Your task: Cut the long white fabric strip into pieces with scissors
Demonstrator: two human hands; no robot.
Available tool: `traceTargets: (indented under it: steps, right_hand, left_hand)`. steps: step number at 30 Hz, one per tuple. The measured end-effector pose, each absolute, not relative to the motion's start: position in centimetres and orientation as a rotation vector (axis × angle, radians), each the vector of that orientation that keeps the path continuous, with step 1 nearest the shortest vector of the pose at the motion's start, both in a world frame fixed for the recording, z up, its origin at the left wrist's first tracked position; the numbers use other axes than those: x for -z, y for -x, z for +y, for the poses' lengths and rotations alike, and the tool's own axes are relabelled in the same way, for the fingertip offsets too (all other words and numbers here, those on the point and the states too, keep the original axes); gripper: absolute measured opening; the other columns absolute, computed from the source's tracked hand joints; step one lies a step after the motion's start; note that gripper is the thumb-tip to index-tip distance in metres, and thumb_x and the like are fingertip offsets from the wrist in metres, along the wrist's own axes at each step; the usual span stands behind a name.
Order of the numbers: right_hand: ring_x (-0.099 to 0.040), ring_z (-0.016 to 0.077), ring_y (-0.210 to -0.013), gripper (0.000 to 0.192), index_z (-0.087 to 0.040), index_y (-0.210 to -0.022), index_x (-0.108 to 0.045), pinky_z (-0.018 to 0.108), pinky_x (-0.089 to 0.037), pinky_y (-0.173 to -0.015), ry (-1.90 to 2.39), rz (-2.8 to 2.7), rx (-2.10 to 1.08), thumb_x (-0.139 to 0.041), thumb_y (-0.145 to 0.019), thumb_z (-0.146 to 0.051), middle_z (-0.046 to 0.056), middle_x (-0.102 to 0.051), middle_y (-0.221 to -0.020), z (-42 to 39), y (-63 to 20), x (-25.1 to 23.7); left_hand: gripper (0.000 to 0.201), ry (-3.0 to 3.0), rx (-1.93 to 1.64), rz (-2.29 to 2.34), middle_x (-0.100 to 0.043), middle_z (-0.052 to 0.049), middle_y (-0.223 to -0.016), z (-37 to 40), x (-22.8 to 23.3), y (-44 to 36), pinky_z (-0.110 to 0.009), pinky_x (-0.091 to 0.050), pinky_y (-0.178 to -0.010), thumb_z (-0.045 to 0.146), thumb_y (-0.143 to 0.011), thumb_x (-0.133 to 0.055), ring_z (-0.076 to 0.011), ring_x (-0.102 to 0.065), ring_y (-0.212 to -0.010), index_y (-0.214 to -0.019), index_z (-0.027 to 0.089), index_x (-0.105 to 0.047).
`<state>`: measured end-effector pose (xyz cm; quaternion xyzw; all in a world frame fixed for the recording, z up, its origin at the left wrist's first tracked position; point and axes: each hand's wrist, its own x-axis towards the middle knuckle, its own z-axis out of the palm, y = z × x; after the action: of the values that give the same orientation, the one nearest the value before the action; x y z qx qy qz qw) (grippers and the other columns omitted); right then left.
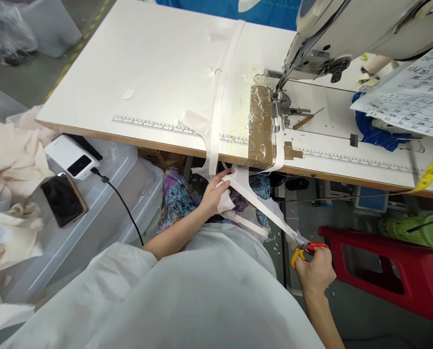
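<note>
Two bare hands are at work. The left hand (213, 195), at the centre of the frame, has thumb and fingers clamped on a long, narrow white fabric strip (256, 201) that slants toward the lower right. There the right hand (317, 272) has fingers wrapped around metal scissors with red and yellow handles (308, 246), their blades at the strip's lower end. A white sewing machine (362, 29) fills the upper right.

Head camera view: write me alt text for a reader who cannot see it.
A person's right hand holds scissors at a white strip stretched from the left hand. Beyond, a sewing machine stands on a white table; a phone lies on a plastic box at left, and a red stool is at right.
</note>
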<state>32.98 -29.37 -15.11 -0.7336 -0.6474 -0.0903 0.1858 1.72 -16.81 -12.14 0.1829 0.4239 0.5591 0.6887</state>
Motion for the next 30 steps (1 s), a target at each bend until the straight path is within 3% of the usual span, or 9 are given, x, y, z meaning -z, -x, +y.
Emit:
traceTargets:
  steps: [11,19,24,30]
  right_hand:
    - [-0.06,0.0252,-0.068,0.014,-0.022,-0.078,-0.043,0.038,-0.047,-0.063,1.726,-1.734,0.534,-0.055,-0.074,-0.015,0.005,-0.063,-0.073,-28.5,-32.4,10.1]
    - [-0.068,0.0278,-0.078,0.02,-0.021,-0.081,-0.044,0.042,-0.053,-0.068,1.5,-1.732,0.427,-0.059,-0.073,-0.01,0.002,-0.058,-0.081,-27.3,-31.9,8.2]
    - [-0.068,0.0276,-0.083,0.019,-0.021,-0.082,-0.042,0.043,-0.054,-0.071,1.562,-1.716,0.42,-0.058,-0.076,-0.012,0.002,-0.054,-0.083,-27.4,-32.0,8.2]
    - [-0.067,0.0269,-0.086,0.018,-0.022,-0.084,-0.041,0.043,-0.054,-0.073,1.595,-1.721,0.393,-0.056,-0.078,-0.014,0.002,-0.053,-0.085,-27.6,-31.9,8.5]
  left_hand:
    - [0.071,-0.269,-1.211,0.819,-0.037,0.011,-0.049,-16.4,12.5,-0.8,-0.018,-0.028,-0.037,0.028,-0.068,-0.075,-0.0047,-0.035,-0.035,-0.133,0.014,-0.048]
    - [0.064,-0.23,-1.219,0.802,-0.037,0.011,-0.048,-16.3,12.4,-0.4,-0.016,-0.029,-0.036,0.021,-0.068,-0.074,-0.004,-0.031,-0.034,-0.128,0.015,-0.051]
    - [0.059,-0.21,-1.221,0.788,-0.038,0.012,-0.049,-16.3,12.3,-0.1,-0.016,-0.025,-0.034,0.017,-0.069,-0.072,-0.0028,-0.027,-0.032,-0.125,0.015,-0.052]
    - [0.052,-0.191,-1.24,0.788,-0.044,0.01,-0.052,-16.4,12.4,0.0,-0.015,-0.03,-0.034,0.013,-0.069,-0.07,-0.0026,-0.032,-0.033,-0.12,0.015,-0.056]
